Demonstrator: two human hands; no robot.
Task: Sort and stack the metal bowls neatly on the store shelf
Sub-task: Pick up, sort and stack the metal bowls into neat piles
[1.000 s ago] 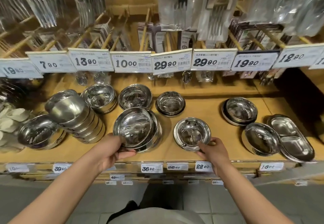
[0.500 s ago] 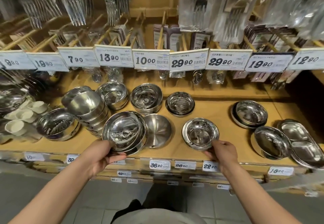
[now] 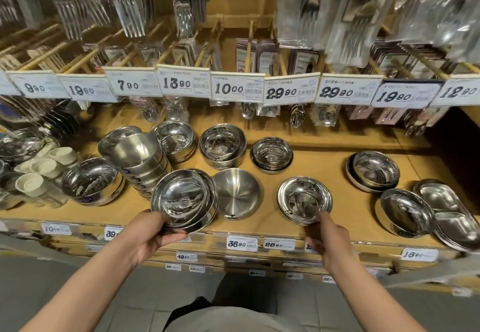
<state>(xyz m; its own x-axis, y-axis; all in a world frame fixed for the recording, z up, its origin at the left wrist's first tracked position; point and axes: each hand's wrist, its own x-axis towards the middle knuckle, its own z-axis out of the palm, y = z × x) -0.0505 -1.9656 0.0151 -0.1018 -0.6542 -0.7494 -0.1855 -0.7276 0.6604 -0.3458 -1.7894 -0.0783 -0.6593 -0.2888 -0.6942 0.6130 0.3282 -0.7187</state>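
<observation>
- Left hand (image 3: 153,235) grips a tilted bowl stack (image 3: 184,199) at the front edge of the shelf (image 3: 324,165).
- Right hand (image 3: 324,241) touches a shallow bowl (image 3: 304,203) with straight fingertips, gripping nothing.
- Judged step: gathering matching bowls.
- Next, set the stack level, clear of the upturned bowl (image 3: 237,194) beside it.
</observation>
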